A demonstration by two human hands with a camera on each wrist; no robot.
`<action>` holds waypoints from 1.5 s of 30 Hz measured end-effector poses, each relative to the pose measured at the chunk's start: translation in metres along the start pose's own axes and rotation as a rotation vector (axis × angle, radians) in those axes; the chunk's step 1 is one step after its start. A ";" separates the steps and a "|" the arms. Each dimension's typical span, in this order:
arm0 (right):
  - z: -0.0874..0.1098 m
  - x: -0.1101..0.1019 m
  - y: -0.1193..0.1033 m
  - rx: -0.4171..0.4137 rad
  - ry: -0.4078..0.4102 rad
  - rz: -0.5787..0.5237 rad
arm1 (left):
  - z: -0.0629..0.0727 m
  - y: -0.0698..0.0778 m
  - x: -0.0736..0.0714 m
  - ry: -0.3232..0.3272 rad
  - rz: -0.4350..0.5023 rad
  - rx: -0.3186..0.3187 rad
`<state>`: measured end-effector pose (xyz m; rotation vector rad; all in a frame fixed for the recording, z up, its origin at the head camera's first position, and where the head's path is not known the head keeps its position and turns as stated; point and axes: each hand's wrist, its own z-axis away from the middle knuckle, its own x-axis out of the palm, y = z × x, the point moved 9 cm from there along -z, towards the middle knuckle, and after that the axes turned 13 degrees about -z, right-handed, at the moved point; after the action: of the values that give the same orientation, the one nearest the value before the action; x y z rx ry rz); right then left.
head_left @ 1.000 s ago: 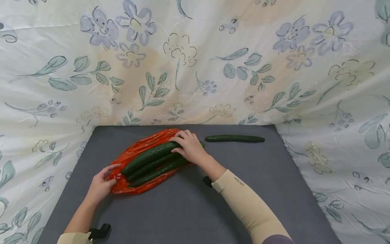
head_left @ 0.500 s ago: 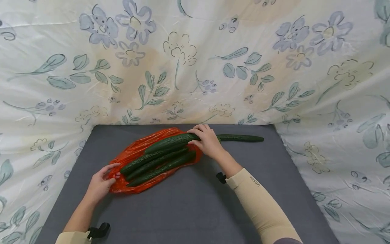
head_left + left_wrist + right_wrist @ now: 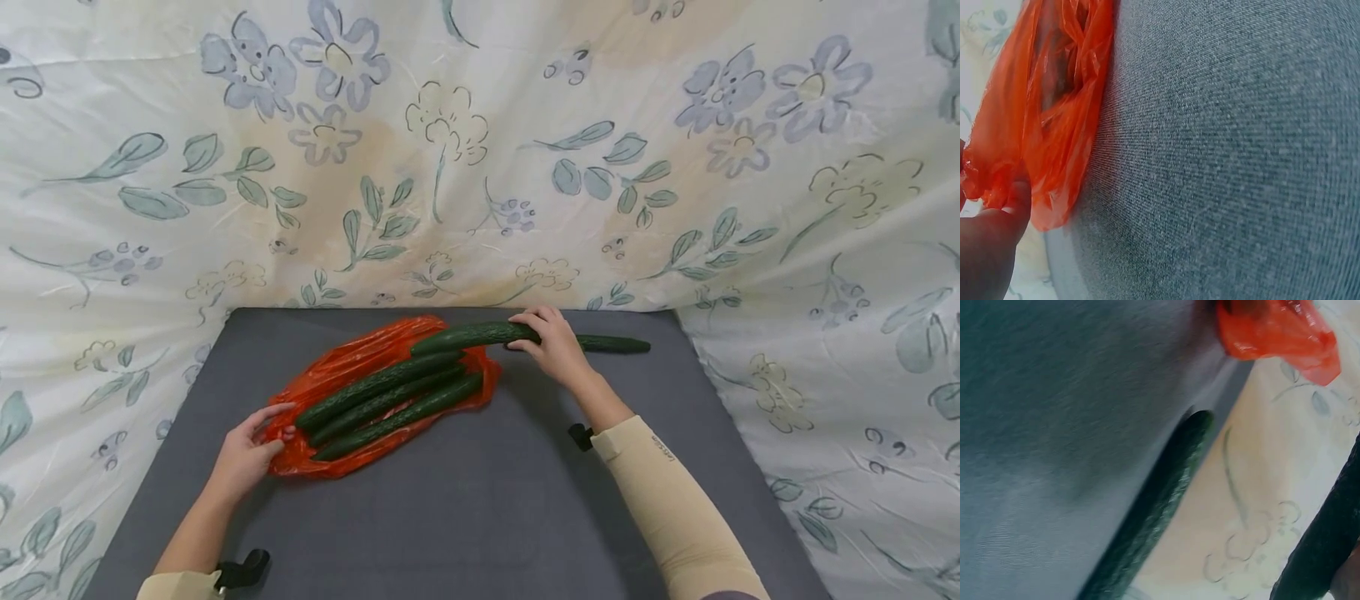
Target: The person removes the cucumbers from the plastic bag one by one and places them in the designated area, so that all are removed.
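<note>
My right hand [image 3: 553, 343] grips a long green cucumber [image 3: 468, 335] near its right end. The cucumber's left end still overlaps the orange plastic bag [image 3: 330, 371]. In the right wrist view the held cucumber [image 3: 1329, 531] crosses the lower right corner, with a bit of finger beside it. At the bag's left end, my left hand [image 3: 247, 446] pinches the plastic; the left wrist view shows the thumb [image 3: 1004, 215] against the crumpled bag [image 3: 1060, 144]. Several more cucumbers [image 3: 386, 408] lie side by side on the bag.
Another cucumber [image 3: 615, 343] lies along the back of the grey table [image 3: 450, 517], partly behind my right hand; it also crosses the right wrist view. A floral cloth [image 3: 480, 208] rises behind the table and along both sides.
The right hand has moved rightward, drawing one cucumber off the others and partly out of the bag. My left hand has stayed at the bag's left end.
</note>
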<state>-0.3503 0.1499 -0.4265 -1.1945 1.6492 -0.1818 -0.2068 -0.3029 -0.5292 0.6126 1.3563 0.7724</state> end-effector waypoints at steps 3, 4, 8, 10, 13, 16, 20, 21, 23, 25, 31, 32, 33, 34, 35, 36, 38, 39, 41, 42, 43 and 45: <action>0.007 -0.003 0.013 0.060 -0.004 -0.039 | 0.003 -0.002 0.001 0.003 -0.009 -0.007; 0.010 -0.005 0.017 0.077 -0.001 -0.050 | 0.003 -0.003 0.001 0.002 -0.004 -0.009; 0.019 -0.017 0.034 0.124 0.016 -0.046 | 0.006 -0.007 0.001 -0.001 0.013 -0.015; 0.023 -0.024 0.042 0.141 0.026 -0.043 | 0.006 -0.009 0.001 -0.002 0.020 -0.021; 0.031 -0.036 0.054 0.164 0.041 -0.022 | 0.006 -0.011 -0.001 -0.003 0.030 -0.023; 0.038 -0.048 0.068 0.185 0.049 0.021 | 0.005 -0.010 -0.002 -0.001 0.035 -0.016; 0.050 -0.058 0.088 0.238 0.028 0.082 | 0.004 -0.010 -0.003 0.006 0.031 -0.011; 0.053 -0.060 0.093 0.254 0.023 0.088 | 0.004 -0.010 -0.003 0.009 0.030 -0.012; 0.060 -0.062 0.102 0.280 0.015 0.093 | 0.004 -0.011 -0.004 0.014 0.026 -0.017; 0.066 -0.064 0.111 0.301 0.016 0.092 | 0.004 -0.011 -0.005 0.015 0.024 -0.021; 0.079 -0.063 0.133 0.346 -0.010 0.094 | 0.004 -0.011 -0.006 0.011 0.027 -0.019; 0.080 -0.062 0.136 0.351 -0.021 0.095 | 0.004 -0.011 -0.006 0.009 0.029 -0.018; 0.080 -0.061 0.138 0.357 -0.031 0.095 | 0.005 -0.012 -0.006 0.007 0.034 -0.016; 0.081 -0.059 0.141 0.362 -0.041 0.096 | 0.005 -0.012 -0.005 0.008 0.038 -0.014; 0.081 -0.058 0.143 0.368 -0.050 0.094 | 0.005 -0.013 -0.005 0.008 0.044 -0.013; 0.082 -0.057 0.146 0.370 -0.058 0.095 | 0.005 -0.014 -0.005 0.009 0.048 -0.013; 0.082 -0.057 0.151 0.376 -0.068 0.102 | 0.005 -0.015 -0.005 0.009 0.053 -0.012; 0.083 -0.057 0.153 0.382 -0.073 0.107 | 0.004 -0.015 -0.005 0.010 0.053 -0.007; 0.083 -0.058 0.158 0.395 -0.082 0.115 | 0.004 -0.013 -0.005 0.010 0.047 0.004; 0.083 -0.059 0.160 0.402 -0.087 0.120 | 0.003 -0.013 -0.005 0.012 0.041 0.009; 0.084 -0.060 0.162 0.410 -0.091 0.122 | 0.002 -0.012 -0.005 0.012 0.035 0.014; 0.083 -0.061 0.165 0.420 -0.105 0.132 | 0.001 -0.010 -0.006 0.013 0.028 0.017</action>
<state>-0.3868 0.3121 -0.5276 -0.7628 1.4986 -0.3561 -0.2043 -0.3134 -0.5332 0.6428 1.3694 0.7893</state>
